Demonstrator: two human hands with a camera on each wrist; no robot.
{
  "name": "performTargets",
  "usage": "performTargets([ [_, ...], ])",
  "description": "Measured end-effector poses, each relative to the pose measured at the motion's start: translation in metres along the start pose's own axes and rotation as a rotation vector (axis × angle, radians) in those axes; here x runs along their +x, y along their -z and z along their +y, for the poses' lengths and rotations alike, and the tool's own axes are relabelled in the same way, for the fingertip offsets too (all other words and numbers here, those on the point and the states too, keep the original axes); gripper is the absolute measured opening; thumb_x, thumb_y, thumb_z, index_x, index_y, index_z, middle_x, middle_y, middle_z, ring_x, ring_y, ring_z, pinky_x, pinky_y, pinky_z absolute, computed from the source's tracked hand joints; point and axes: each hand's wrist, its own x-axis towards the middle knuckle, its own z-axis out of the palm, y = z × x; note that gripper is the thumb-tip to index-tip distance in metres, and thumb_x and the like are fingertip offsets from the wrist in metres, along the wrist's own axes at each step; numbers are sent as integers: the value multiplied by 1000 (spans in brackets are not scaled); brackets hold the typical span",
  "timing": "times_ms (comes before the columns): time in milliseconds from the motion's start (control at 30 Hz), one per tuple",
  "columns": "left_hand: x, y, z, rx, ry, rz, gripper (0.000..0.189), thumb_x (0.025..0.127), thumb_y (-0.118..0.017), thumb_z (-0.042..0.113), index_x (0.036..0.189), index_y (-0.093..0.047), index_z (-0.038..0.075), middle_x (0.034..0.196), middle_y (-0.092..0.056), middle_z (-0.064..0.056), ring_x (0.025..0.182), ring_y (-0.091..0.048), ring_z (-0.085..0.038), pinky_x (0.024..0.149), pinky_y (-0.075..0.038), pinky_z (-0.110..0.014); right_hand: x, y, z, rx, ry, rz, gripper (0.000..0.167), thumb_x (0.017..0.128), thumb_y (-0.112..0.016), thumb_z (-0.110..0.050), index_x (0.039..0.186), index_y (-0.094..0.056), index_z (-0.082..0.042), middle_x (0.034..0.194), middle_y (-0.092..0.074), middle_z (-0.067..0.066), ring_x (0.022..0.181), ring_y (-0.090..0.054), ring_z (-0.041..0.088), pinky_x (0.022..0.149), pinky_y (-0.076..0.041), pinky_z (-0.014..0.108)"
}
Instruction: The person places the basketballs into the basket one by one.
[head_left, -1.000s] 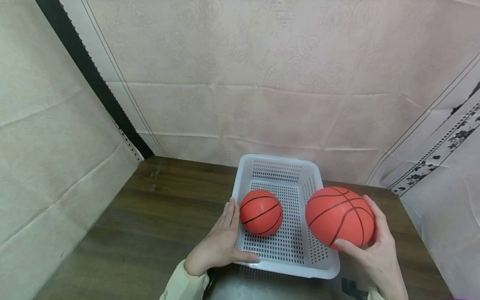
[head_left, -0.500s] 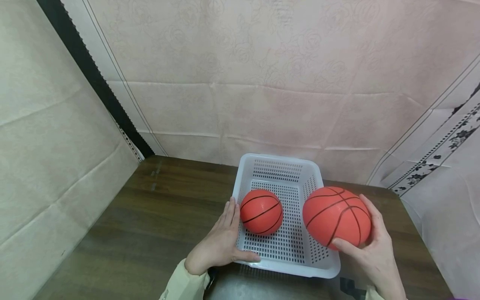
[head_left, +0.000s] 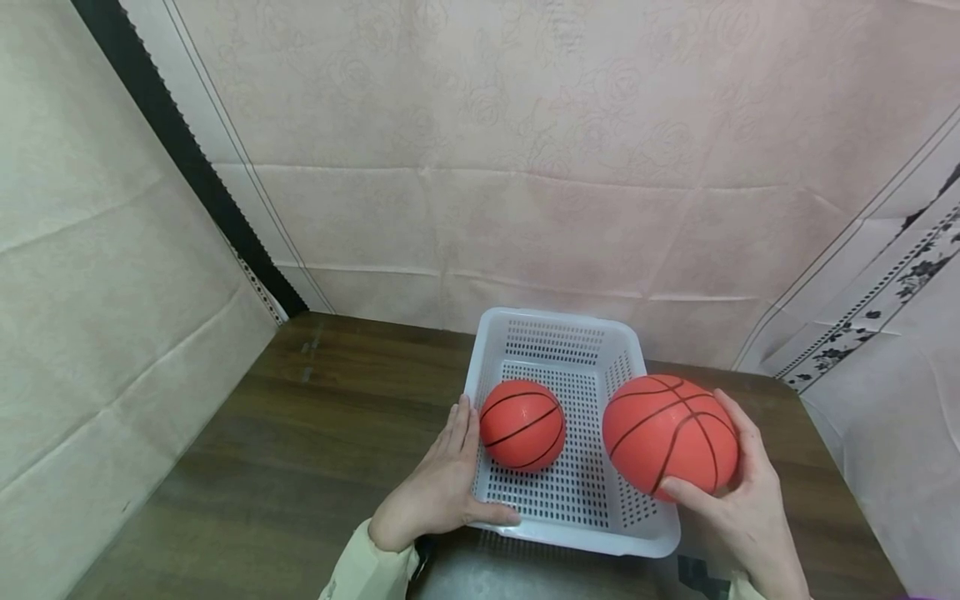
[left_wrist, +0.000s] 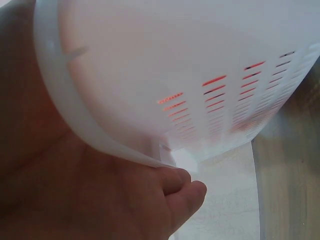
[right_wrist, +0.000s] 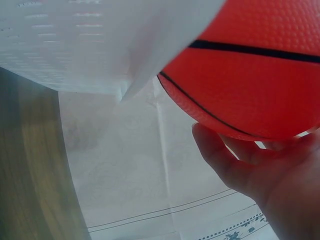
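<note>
In the head view a white perforated plastic basket (head_left: 558, 321) stands on the wooden table. Inside it, by the left wall, lies a small orange-red toy basketball (head_left: 522, 425) with black lines. My left hand (head_left: 438, 492) rests with straight fingers along the basket's left rim, its thumb on the front rim. The left wrist view shows that hand against the basket's outer wall (left_wrist: 120, 65). My right hand (head_left: 738, 500) holds a second toy basketball (head_left: 667, 435) over the basket's right rim, thumb in front, fingers round its right side. In the right wrist view that ball (right_wrist: 250, 90) overlaps the rim.
The wooden table (head_left: 247, 450) stretches to the left of the basket. Behind it hangs a pale cloth wall (head_left: 480, 167), with further cloth on both sides. A dark patch (head_left: 701, 575) lies near the front edge by my right wrist.
My right hand and the basketball it holds have shifted slightly left, further over the basket's right rim. The left hand, basket and other ball stay put.
</note>
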Motion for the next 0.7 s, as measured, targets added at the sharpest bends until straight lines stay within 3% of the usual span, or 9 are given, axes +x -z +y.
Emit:
performTargets([
  [467,-1,0,0,-18,5,1,139,64,-75,71,154,5,3,161,11,-15,147,5,-33,113,-19,-56,-2,-3,-2,-4,2,-13,109,70,-88,-10,153,-23,-38,142,-41,3,114,-46,7,78,-48,15],
  [700,-1,0,1,-14,10,-4,139,64,-75,72,155,5,3,161,12,-15,147,6,-32,113,-19,-55,-1,-4,-3,94,31,-68,103,74,-84,-4,153,-25,-34,145,-39,2,118,-47,9,80,-50,17],
])
